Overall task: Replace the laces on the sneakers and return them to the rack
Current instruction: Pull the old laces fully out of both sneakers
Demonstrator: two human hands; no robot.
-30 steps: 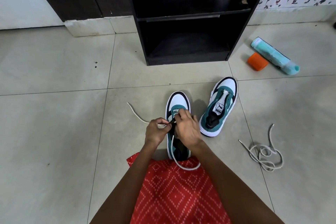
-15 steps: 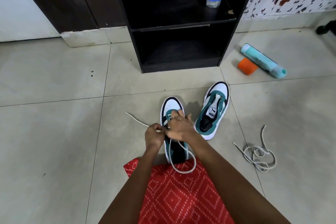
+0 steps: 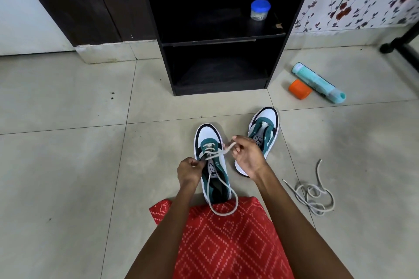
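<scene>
Head view: right hand raised, pinching the lace taut; left hand pinching the sneaker beside its eyelets.

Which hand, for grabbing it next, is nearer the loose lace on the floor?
Right. The right hand is left of the loose lace; the left hand, farther left, beyond the near sneaker.

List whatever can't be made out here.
Head view:
- Far sneaker: rear part mostly hidden behind the right hand, which pinches the lace.
- Blue-lidded jar: contents too small to tell.
- Teal bottle: label too small to read.
- Rack: top cut off by the upper edge.
</scene>
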